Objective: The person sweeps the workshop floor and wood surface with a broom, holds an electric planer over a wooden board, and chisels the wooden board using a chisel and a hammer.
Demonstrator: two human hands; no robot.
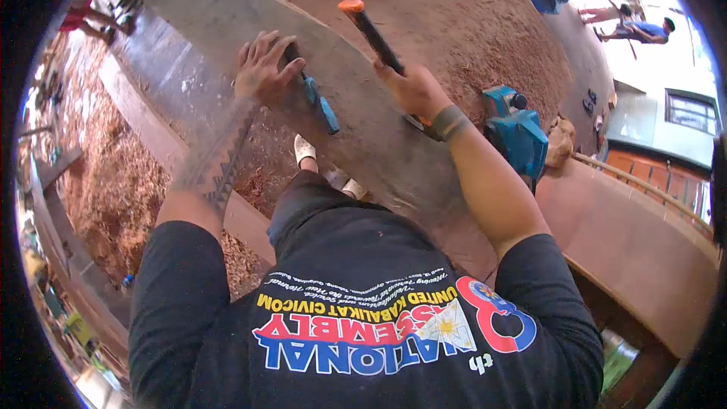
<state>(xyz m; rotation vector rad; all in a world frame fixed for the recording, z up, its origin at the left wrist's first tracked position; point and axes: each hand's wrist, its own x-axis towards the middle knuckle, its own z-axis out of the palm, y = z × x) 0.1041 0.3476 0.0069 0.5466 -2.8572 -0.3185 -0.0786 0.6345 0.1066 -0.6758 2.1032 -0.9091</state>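
My left hand (263, 72) is over the grey-brown wooden board (356, 159), its fingers spread and thumb out. Right beside its thumb is a blue-and-black tool (327, 112); the tool's dark upper end is partly behind the fingers, and whether they touch it is unclear. My right hand (415, 95) is closed around a black-handled tool (377, 38) with an orange end that points up and away. The far end of that tool is mostly hidden by the hand and wrist; a dark and orange part shows below the palm.
A teal power tool (517, 130) sits right of my right forearm, near a brown bundle (560, 141) and a wooden panel (628, 231). Wood shavings (121, 197) cover the ground at left. A long plank (148, 113) crosses there. People (640, 30) are at the far right and far left.
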